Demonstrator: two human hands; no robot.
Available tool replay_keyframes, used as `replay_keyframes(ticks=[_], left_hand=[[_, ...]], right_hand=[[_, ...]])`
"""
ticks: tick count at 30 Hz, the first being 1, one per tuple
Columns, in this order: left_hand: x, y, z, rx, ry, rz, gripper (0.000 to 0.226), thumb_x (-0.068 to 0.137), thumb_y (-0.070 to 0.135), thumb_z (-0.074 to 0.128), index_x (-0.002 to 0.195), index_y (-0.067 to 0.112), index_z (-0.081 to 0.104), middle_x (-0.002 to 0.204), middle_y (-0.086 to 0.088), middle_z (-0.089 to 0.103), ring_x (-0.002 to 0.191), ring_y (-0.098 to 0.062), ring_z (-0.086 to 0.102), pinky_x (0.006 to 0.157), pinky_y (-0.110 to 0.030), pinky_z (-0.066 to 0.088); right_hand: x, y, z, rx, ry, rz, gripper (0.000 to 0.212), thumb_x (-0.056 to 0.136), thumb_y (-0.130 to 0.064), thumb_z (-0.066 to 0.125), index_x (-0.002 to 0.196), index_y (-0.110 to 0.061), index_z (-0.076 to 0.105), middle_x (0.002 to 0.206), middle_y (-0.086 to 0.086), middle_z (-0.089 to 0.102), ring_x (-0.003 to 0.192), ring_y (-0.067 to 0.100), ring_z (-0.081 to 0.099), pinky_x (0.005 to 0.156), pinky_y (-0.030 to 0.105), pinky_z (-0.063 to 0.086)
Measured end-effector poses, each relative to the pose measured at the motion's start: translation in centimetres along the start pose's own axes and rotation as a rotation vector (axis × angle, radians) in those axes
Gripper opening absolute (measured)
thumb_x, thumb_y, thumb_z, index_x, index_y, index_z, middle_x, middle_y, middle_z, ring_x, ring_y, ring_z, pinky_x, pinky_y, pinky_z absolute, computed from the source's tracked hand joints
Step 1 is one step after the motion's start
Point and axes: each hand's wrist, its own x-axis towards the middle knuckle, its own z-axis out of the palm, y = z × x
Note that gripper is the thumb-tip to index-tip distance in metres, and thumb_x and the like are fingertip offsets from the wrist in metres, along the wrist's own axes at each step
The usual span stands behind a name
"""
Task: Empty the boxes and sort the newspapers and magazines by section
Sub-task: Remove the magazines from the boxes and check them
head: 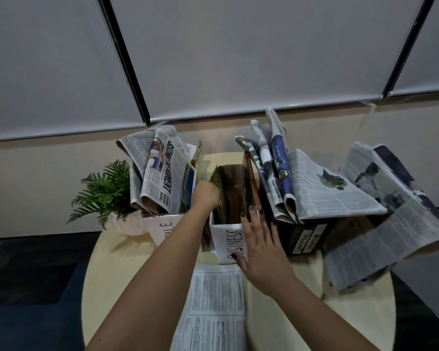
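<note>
Three boxes stand in a row on a round pale table (117, 274). The middle box (227, 245) carries a white label reading BUSINESS and holds dark magazines (235, 188) standing upright. My left hand (207, 193) is closed on the left edge of those magazines at the box's top. My right hand (257, 239) lies flat with spread fingers against the box's front right corner. The left box (162, 228), with a label ending in YLE, is stuffed with folded newspapers (160, 173). The dark right box (306, 238) holds several folded newspapers (281, 173).
A loose newspaper sheet (213, 307) lies on the table in front of the middle box. More open newspapers (390, 219) drape over the table's right side. A green fern plant (104, 191) stands at the left. A wall with drawn blinds (238, 59) rises behind.
</note>
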Motion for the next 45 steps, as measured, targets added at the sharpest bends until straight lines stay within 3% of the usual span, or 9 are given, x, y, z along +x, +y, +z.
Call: replay_keyframes(ticks=[5,11,16,21,23,30,34,40,45], left_hand=[[-1.5,2.4,-3.6,-0.170,0.191,0.123,0.034,0.103,0.017,0.029,0.084,0.006,0.056,0.081,-0.011,0.058,0.075,-0.024,0.056,0.061,-0.033,0.043],[-4.8,2.0,-8.8,-0.567,0.400,0.184,0.032,0.103,0.022,0.030,0.081,0.017,0.053,0.080,-0.002,0.056,0.072,-0.016,0.052,0.064,-0.031,0.044],[-8.4,-1.3,-10.8,-1.042,0.417,0.013,0.028,0.102,0.021,0.035,0.085,0.013,0.055,0.088,-0.008,0.063,0.081,-0.023,0.060,0.074,-0.038,0.053],[-12.9,-6.3,-10.7,-1.286,0.290,-0.076,0.025,0.101,0.014,0.039,0.090,0.006,0.061,0.067,-0.006,0.071,0.056,-0.014,0.067,0.049,-0.023,0.053],[-14.4,-9.0,-10.3,-1.197,0.265,-0.116,0.022,0.099,0.016,0.044,0.093,0.006,0.063,0.070,-0.006,0.071,0.056,-0.013,0.067,0.050,-0.021,0.053],[-18.2,-20.2,-10.8,-1.052,0.067,-0.301,0.021,0.087,0.012,0.067,0.107,0.010,0.061,0.093,-0.009,0.074,0.080,-0.020,0.071,0.069,-0.030,0.058],[-17.5,-24.9,-11.0,-1.101,0.175,-0.373,0.024,0.088,0.002,0.063,0.111,0.005,0.061,0.096,-0.014,0.071,0.077,-0.022,0.070,0.064,-0.031,0.059],[-13.2,-31.4,-13.9,-1.069,0.402,-0.504,0.031,0.089,0.000,0.062,0.120,-0.002,0.057,0.100,-0.021,0.067,0.079,-0.029,0.068,0.063,-0.038,0.057],[-9.6,-34.2,-15.3,-0.926,0.486,-0.582,0.044,0.088,0.005,0.066,0.129,0.002,0.050,0.117,-0.021,0.062,0.093,-0.030,0.064,0.080,-0.042,0.054]], right_hand=[[0.0,0.0,-0.6,0.014,-0.064,0.004,0.084,0.094,-0.064,0.019,0.137,-0.023,-0.040,0.145,-0.001,-0.048,0.148,0.025,-0.016,0.115,0.042,-0.014],[0.0,-1.8,-3.1,0.231,-0.167,0.123,0.082,0.093,-0.067,0.020,0.152,-0.020,-0.013,0.156,-0.003,-0.030,0.147,0.021,-0.020,0.115,0.046,-0.013],[-0.6,-5.6,-6.7,0.805,0.181,0.318,0.066,0.098,-0.049,0.037,0.152,-0.017,0.019,0.161,0.000,0.011,0.146,0.021,0.010,0.117,0.046,0.011],[-0.5,-7.5,-8.5,1.730,-0.067,0.598,0.043,0.099,-0.036,0.049,0.136,-0.015,0.046,0.129,0.010,0.060,0.109,0.024,0.063,0.093,0.041,0.051],[-1.0,-8.0,-8.0,1.789,-0.090,0.565,0.024,0.098,-0.014,0.052,0.122,-0.011,0.052,0.117,0.013,0.066,0.095,0.024,0.068,0.076,0.035,0.056],[-3.9,-11.3,-3.1,1.630,-0.290,0.577,0.026,0.096,-0.002,0.052,0.119,-0.008,0.041,0.108,0.020,0.066,0.087,0.033,0.070,0.058,0.033,0.059],[-3.1,-12.5,-1.5,1.295,-0.436,0.419,0.010,0.095,-0.002,0.049,0.105,-0.004,0.052,0.096,0.020,0.070,0.066,0.024,0.068,0.056,0.030,0.055],[0.9,-9.7,-1.6,0.400,0.351,0.022,0.021,0.086,-0.011,0.058,0.106,-0.017,0.057,0.102,-0.001,0.058,0.095,0.019,0.049,0.080,0.036,0.044],[2.4,-7.1,0.8,0.031,0.294,0.161,0.049,0.092,-0.032,0.052,0.133,-0.005,0.047,0.138,0.014,0.047,0.132,0.034,0.034,0.113,0.047,0.019]])
